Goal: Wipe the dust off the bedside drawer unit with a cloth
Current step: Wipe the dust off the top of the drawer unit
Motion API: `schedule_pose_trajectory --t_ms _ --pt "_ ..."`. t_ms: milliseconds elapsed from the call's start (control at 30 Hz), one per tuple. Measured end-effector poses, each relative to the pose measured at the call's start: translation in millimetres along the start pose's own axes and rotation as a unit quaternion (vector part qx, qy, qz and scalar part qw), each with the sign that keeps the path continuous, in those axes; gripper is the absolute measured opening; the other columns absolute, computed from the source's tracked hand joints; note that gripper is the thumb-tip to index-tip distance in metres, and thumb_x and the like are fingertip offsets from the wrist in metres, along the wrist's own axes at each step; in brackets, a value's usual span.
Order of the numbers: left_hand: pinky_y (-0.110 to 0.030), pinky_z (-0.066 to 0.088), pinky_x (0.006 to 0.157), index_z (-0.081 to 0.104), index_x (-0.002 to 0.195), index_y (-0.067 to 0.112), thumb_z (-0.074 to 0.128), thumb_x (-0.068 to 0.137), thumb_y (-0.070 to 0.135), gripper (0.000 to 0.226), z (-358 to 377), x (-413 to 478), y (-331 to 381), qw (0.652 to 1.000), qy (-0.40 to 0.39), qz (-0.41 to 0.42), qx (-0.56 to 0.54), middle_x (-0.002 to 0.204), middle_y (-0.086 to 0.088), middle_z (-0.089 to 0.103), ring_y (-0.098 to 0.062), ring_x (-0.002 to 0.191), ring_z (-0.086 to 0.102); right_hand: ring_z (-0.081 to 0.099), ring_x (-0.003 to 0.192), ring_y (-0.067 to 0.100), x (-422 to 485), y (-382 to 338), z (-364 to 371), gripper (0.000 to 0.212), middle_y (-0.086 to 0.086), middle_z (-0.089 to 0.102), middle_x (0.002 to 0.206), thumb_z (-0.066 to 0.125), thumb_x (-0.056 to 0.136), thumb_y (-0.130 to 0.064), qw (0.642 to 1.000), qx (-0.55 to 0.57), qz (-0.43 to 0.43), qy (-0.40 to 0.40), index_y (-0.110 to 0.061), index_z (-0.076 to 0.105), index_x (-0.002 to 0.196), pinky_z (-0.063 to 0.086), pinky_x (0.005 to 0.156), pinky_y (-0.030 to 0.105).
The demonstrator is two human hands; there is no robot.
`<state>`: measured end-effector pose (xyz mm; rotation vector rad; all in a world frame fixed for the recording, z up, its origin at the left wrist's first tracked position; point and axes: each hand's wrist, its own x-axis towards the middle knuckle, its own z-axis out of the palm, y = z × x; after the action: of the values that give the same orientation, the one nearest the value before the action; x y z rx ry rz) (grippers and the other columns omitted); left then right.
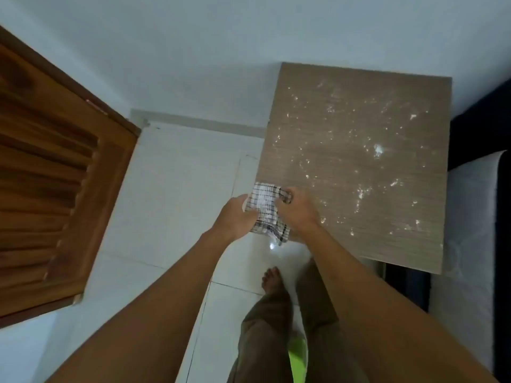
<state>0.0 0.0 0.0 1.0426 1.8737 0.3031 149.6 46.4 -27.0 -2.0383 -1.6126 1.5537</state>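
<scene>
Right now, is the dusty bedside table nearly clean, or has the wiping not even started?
Barely started. Done: the checked cloth is fetched. In hand: the left hand and the right hand both grip it at the near left corner of the drawer unit. Left: white dust specks dot the top all over, so all the wiping remains.

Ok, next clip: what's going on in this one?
A person stands at the bedside drawer unit and grips a checked cloth with both the left hand and the right hand, just over the unit's near left corner. White dust specks are scattered across the whole top, so the wiping looks not yet begun. A wooden door stands to the left.
</scene>
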Motion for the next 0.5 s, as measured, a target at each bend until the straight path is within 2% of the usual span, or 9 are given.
schedule_pose_trajectory --t_ms 67,100,133,200,233,300,367,433,500 --pt "-0.027 0.042 0.103 0.036 0.146 0.012 0.058 0.092 0.027 0.061 4 11 -5 0.999 0.008 -0.051 -0.011 0.15 -0.009 0.04 -0.023 0.127 0.048 0.057 0.111 0.023 7 -2 8 0.056 0.002 0.053 0.129 0.06 0.086 -0.051 0.995 -0.095 0.003 0.037 -0.027 0.048 0.134 0.05 0.092 0.043" --pt "-0.038 0.042 0.105 0.035 0.147 0.012 0.059 0.091 0.027 0.062 8 15 -9 0.997 0.011 -0.07 -0.019 0.149 -0.01 0.04 -0.027 0.13 0.046 0.054 0.116 0.025 10 -2 13 0.062 0.003 0.05 0.132 0.061 0.084 -0.055 0.991 -0.125 0.0 0.051 -0.026 0.045 0.136 0.048 0.094 0.043" --pt "-0.042 0.044 0.103 0.036 0.146 0.012 0.059 0.091 0.025 0.061 11 19 -10 0.996 0.013 -0.081 -0.026 0.147 -0.011 0.044 -0.028 0.128 0.048 0.053 0.118 0.025 10 -2 17 0.066 0.003 0.05 0.133 0.063 0.082 -0.057 0.988 -0.141 -0.003 0.06 -0.025 0.044 0.136 0.048 0.094 0.043" --pt "-0.04 0.048 0.098 0.037 0.146 0.011 0.058 0.092 0.021 0.059 15 25 -10 0.995 0.029 -0.088 -0.038 0.139 -0.012 0.052 -0.026 0.12 0.054 0.056 0.115 0.025 15 -3 25 0.065 0.003 0.056 0.127 0.067 0.08 -0.055 0.986 -0.153 0.0 0.07 -0.021 0.048 0.132 0.05 0.092 0.042" --pt "-0.037 0.05 0.095 0.038 0.145 0.011 0.057 0.092 0.019 0.057 16 28 -10 0.994 0.041 -0.088 -0.045 0.133 -0.011 0.057 -0.024 0.113 0.057 0.06 0.109 0.024 17 -3 27 0.057 0.003 0.061 0.12 0.068 0.081 -0.052 0.986 -0.152 0.004 0.07 -0.019 0.053 0.126 0.052 0.088 0.04" --pt "-0.029 0.053 0.083 0.039 0.144 0.01 0.056 0.092 0.015 0.055 17 30 -8 0.992 0.067 -0.088 -0.057 0.106 -0.005 0.066 -0.016 0.09 0.062 0.065 0.092 0.022 17 -4 30 0.037 0.003 0.068 0.101 0.066 0.086 -0.045 0.989 -0.137 0.008 0.059 -0.016 0.063 0.109 0.055 0.079 0.037" --pt "-0.024 0.051 0.072 0.046 0.14 0.01 0.057 0.091 0.013 0.05 16 31 -7 0.991 0.062 -0.096 -0.074 0.08 0.003 0.062 -0.013 0.074 0.06 0.064 0.074 0.019 17 -4 28 0.024 0.001 0.067 0.079 0.064 0.09 -0.039 0.995 -0.093 -0.011 0.023 -0.015 0.065 0.087 0.053 0.068 0.033" --pt "-0.021 0.052 0.062 0.063 0.123 0.013 0.057 0.091 0.014 0.033 11 30 -4 0.988 0.032 -0.105 -0.112 0.079 0.002 0.066 -0.012 0.072 0.063 0.053 0.053 0.008 15 -4 19 0.027 -0.006 0.056 0.059 0.066 0.09 -0.033 0.998 -0.013 -0.049 -0.022 -0.021 0.057 0.068 0.043 0.053 0.025" --pt "-0.021 0.055 0.061 0.069 0.109 0.01 0.06 0.091 0.014 0.021 3 29 1 0.977 -0.005 -0.121 -0.176 0.087 -0.002 0.071 -0.011 0.072 0.066 0.046 0.04 -0.001 13 -9 4 0.031 -0.009 0.053 0.05 0.068 0.089 -0.031 0.994 0.047 -0.082 -0.058 -0.026 0.054 0.062 0.036 0.043 0.017"
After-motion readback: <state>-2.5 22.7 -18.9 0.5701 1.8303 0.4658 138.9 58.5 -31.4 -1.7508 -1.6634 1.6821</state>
